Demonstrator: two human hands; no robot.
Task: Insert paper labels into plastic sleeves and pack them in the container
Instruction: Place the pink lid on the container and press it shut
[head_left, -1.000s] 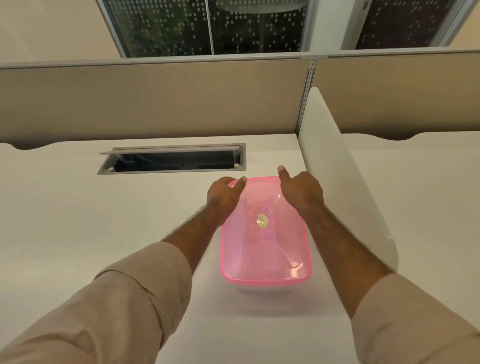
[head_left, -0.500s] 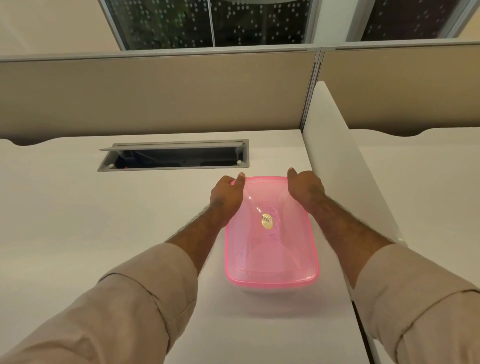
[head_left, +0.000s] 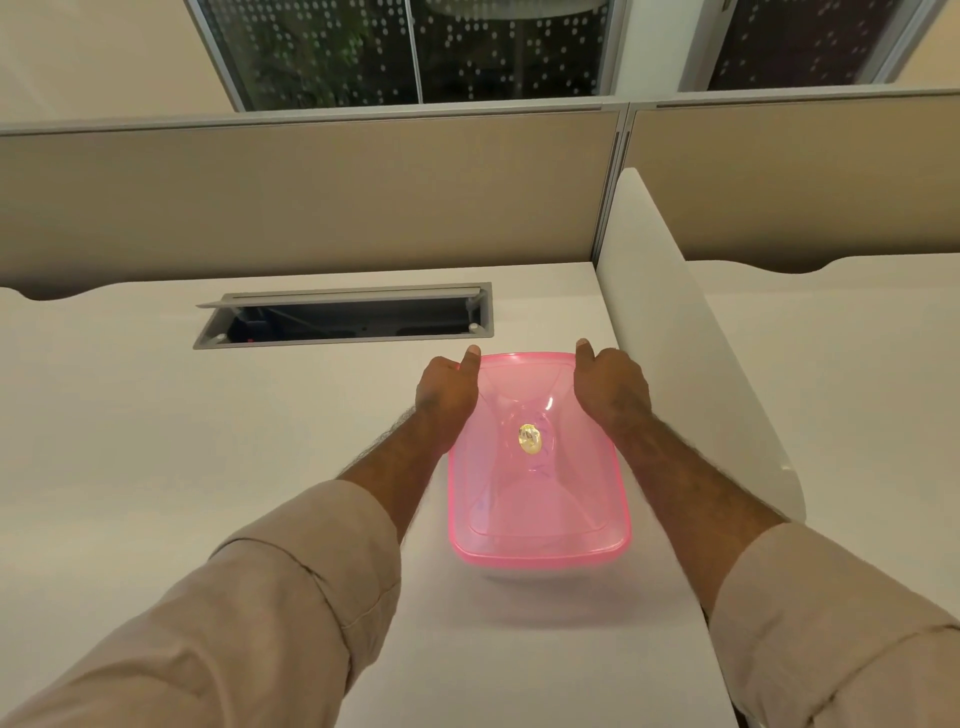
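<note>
A clear plastic container with a translucent pink lid (head_left: 540, 499) stands on the white desk (head_left: 156, 441), lid on, a small gold sticker at the lid's centre. My left hand (head_left: 447, 395) grips the lid's far left corner, thumb lying on top along the rim. My right hand (head_left: 610, 387) grips the far right corner the same way, thumb on top. The fingers of both hands are hidden below the rim. No labels or sleeves show; what is inside the container is too blurred to tell.
An open grey cable tray (head_left: 343, 317) is set into the desk behind the container. A white divider panel (head_left: 691, 353) rises just right of the container. Beige partition walls (head_left: 311, 197) close off the back.
Both hands have settled onto the lid's far corners; the right hand moved from resting above the lid to gripping its corner. The view shifted slightly.
</note>
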